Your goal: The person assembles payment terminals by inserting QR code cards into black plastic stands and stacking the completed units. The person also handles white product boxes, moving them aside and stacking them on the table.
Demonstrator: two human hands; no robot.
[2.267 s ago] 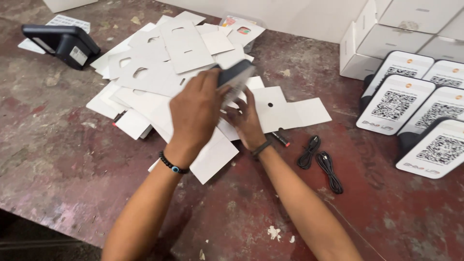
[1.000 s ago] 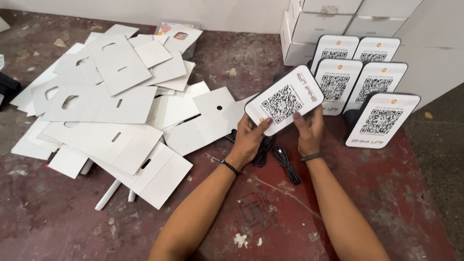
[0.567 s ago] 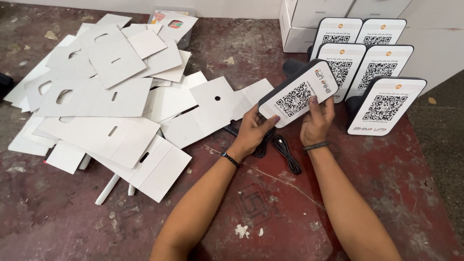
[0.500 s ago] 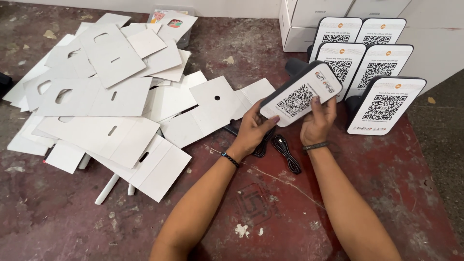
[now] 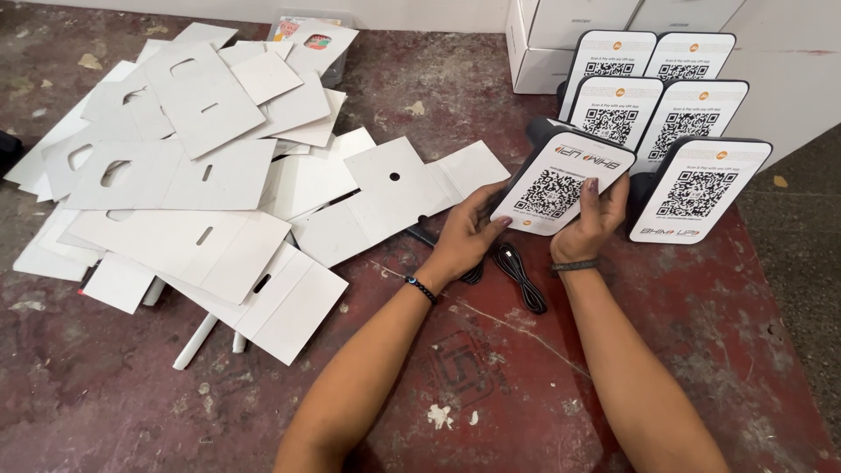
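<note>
Both hands hold one black speaker stand with a white code card face (image 5: 561, 186), tilted and turned so its top points toward me. My left hand (image 5: 469, 235) grips its lower left edge. My right hand (image 5: 594, 223) grips its right side, fingers over the card. It hovers just left of a row of several matching stands (image 5: 698, 188) standing at the right. A black coiled cable (image 5: 519, 276) lies on the table under my wrists.
A big heap of flat white cardboard inserts (image 5: 201, 175) covers the left half of the worn red table (image 5: 438, 385). White boxes (image 5: 561, 35) stand at the back right. The table's right edge (image 5: 793, 289) drops to a grey floor.
I picked the stand out of the cardboard heap, carried it right toward the row of stands, and lowered and rotated it; the view shifted right with it.
</note>
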